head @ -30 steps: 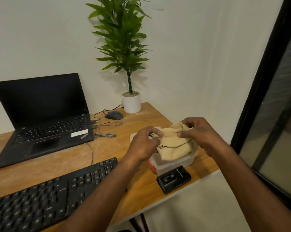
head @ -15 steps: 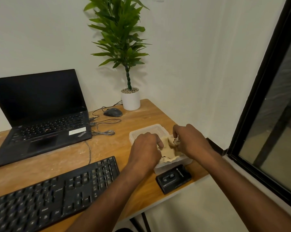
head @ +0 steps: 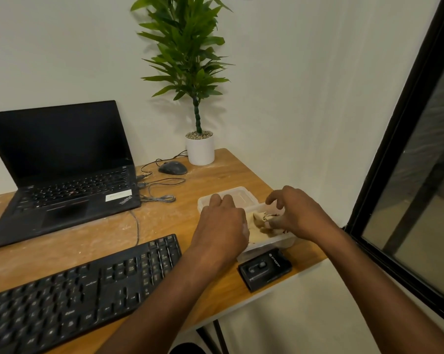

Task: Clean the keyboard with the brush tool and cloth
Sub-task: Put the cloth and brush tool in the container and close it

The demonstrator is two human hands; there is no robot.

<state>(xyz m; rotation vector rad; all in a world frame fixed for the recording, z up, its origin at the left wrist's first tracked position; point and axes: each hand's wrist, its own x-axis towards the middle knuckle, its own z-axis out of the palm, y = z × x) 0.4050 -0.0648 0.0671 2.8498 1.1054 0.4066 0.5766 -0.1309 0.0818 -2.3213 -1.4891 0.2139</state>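
a wooden desk point(head: 164, 226) holds a black keyboard point(head: 75, 290) at 8 o'clock, its long axis running from 8 toward 2 o'clock, number pad end toward the box. at 3 o'clock, both hands work in a clear box point(head: 266, 247) holding the cloth point(head: 258, 222). the right hand point(head: 296, 213) pinches the crumpled cloth; the left hand point(head: 222, 223) presses in, grip unclear. no brush visible. judging by this, cleaning looks finished or unstarted; cannot tell.

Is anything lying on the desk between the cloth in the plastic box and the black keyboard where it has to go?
Nothing visible. The cloth sits in the plastic box; only bare desk and the left hand lie toward the keyboard.
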